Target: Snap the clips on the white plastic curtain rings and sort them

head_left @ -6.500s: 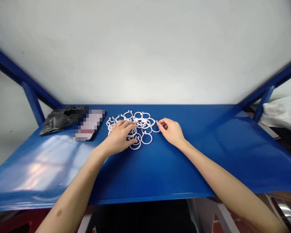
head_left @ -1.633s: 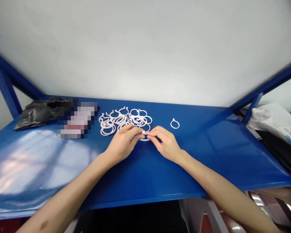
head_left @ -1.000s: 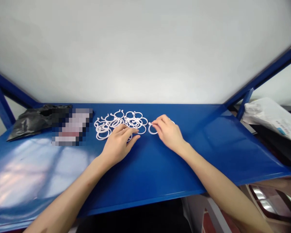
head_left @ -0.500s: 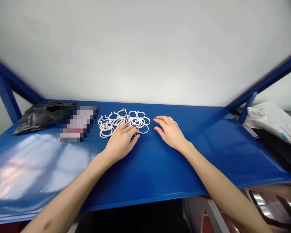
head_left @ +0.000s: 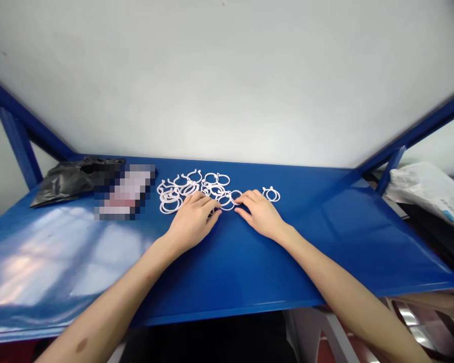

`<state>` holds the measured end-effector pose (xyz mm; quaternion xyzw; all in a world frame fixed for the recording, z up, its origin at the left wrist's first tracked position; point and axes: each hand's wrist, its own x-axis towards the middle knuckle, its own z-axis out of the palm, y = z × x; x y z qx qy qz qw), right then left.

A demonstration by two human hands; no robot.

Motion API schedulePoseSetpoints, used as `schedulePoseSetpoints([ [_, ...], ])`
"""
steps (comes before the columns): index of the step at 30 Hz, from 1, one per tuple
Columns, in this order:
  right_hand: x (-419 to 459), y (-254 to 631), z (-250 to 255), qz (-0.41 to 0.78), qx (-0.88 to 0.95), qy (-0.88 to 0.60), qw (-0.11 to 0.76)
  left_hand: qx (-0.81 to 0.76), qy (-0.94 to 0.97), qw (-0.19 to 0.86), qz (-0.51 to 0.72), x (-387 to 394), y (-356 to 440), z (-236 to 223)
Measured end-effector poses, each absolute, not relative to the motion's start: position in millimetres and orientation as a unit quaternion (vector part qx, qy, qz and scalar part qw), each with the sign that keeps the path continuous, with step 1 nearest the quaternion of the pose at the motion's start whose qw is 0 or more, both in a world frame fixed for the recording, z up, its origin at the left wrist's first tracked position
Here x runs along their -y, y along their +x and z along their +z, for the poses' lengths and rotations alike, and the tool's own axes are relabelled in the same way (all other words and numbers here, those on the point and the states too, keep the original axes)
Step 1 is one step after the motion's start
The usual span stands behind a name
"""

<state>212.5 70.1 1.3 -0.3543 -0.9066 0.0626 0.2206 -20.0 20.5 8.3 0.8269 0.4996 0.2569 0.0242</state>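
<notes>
A pale wall [head_left: 219, 91] rises beyond both hands, and the blue counter [head_left: 227, 272] spreads beneath them. A black bag [head_left: 73, 179] lies well to the left of the left hand; a white bag [head_left: 426, 189] sits far to the right of the right hand. The heap of white rings [head_left: 191, 189] lies beside and just beyond the left hand [head_left: 192, 218], whose thumb and fingers stand apart over its near edge. The right hand [head_left: 261, 214] has its fingertips at a ring [head_left: 236, 191]; whether they grip it I cannot tell. A pinch on the rim, with the left palm lightly steadying the overlapping neighbours, should avoid snagging the knobbed ends. Two loose rings [head_left: 273, 200] lie just beyond the right hand.
</notes>
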Motion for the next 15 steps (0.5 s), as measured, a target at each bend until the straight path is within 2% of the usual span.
schedulePoseSetpoints([
  [15,-67.9,212.0,3.2,0.076,0.906,-0.352,0.224,-0.503,0.818,-0.008,0.279,-20.8,-19.7,7.7],
])
